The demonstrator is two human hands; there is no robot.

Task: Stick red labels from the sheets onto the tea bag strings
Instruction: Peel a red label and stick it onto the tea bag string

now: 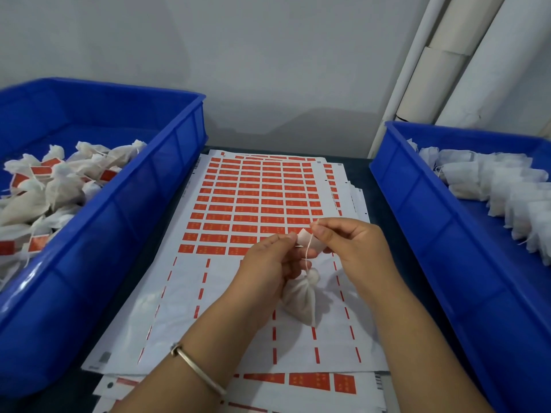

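Both hands are held above the top white sheet of red rectangular labels [256, 201], which lies on a stack of sheets in the middle of the dark bench [143, 263]. The left hand [265, 263] and right hand [348, 242] pinch a small label [308, 243] w/ its pale backside up; the thin white string [308, 248] crosses it. Fingers of both hands are curled, grasping label & string. The white gathered tea bag [301, 296] hangs below on the string, between the wrists. Left: a blue plastic bin [125, 210] w/ labelled bags. Right: a second blue plastic bin [441, 222] w/ plain white bags. A thin metal bangle [196, 368] sits on the left wrist.
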